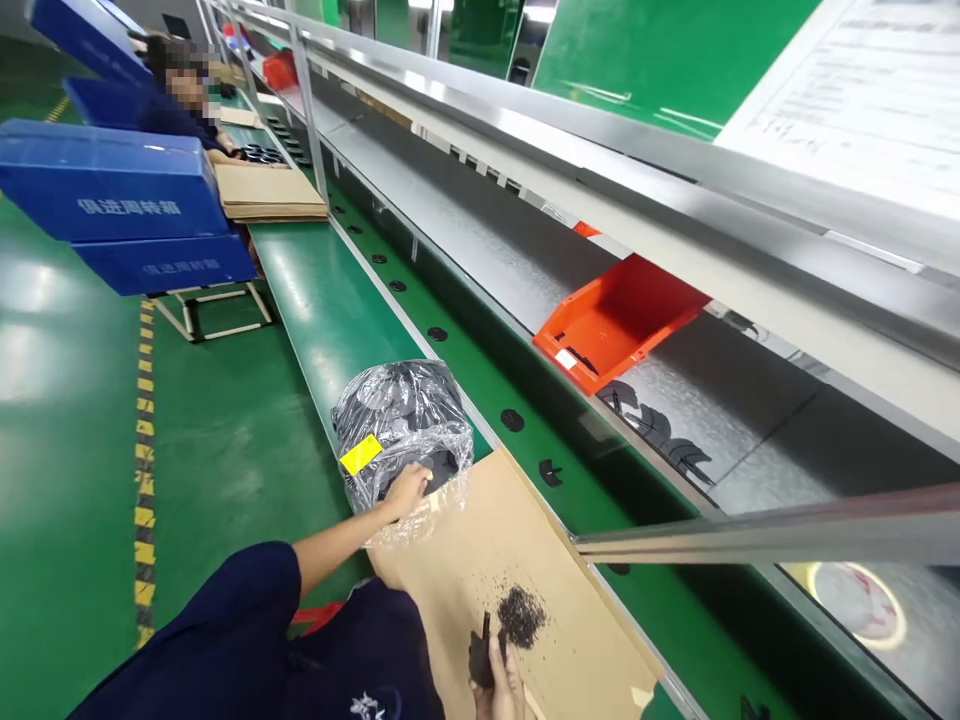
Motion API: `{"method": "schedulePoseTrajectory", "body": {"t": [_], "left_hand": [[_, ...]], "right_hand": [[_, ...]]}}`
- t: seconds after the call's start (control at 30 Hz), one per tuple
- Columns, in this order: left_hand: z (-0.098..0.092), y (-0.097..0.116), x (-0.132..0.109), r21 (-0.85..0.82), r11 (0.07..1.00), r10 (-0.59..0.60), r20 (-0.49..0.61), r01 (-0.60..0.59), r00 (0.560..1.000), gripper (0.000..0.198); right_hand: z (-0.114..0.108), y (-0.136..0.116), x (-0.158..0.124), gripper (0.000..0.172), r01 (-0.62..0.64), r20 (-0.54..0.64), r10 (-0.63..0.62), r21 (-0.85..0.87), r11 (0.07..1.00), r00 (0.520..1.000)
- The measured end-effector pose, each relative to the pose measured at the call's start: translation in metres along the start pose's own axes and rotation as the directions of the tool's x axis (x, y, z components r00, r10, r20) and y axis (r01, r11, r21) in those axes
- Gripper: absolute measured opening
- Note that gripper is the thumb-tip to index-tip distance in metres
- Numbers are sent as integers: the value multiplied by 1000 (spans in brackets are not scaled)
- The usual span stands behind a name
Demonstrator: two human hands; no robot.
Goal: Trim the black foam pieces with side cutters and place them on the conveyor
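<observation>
My left hand (409, 490) is at the opening of a clear plastic bag (397, 400) full of black parts, its fingers closed over a dark part at the bag's mouth; what they grip is too small to make out. A yellow label (361, 455) is on the bag. Near the bottom edge, my right hand (501, 685) holds a black part (482, 658) upright between thumb and fingers. Beside it, a pile of small black bits (521, 615) lies on the brown cardboard (480, 540).
A conveyor belt (480, 385) with spaced black parts runs along the right. Beyond it are an orange bin (619, 320), black curved pieces (660, 430) and a metal post (750, 530). Blue crates (112, 200) and another person (176, 110) are at the upper left.
</observation>
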State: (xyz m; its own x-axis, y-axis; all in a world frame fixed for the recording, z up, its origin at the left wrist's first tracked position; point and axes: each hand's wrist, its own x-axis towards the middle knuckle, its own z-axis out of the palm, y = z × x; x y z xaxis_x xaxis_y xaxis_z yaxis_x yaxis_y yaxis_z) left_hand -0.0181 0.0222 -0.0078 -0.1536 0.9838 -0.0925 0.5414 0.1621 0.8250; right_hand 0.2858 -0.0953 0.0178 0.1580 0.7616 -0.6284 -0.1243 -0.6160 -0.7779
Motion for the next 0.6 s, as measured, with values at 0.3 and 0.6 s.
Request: {"method": "schedulePoseTrajectory", "body": {"t": [0.3, 0.6], "left_hand": [[-23, 8, 63, 482, 874, -48, -49, 66, 998, 43], [-14, 1, 38, 606, 794, 6, 78, -52, 997, 36]], "right_hand": [[-19, 36, -18, 57, 31, -107, -19, 110, 993, 994], [-12, 38, -46, 57, 36, -94, -16, 218, 975, 995]]}}
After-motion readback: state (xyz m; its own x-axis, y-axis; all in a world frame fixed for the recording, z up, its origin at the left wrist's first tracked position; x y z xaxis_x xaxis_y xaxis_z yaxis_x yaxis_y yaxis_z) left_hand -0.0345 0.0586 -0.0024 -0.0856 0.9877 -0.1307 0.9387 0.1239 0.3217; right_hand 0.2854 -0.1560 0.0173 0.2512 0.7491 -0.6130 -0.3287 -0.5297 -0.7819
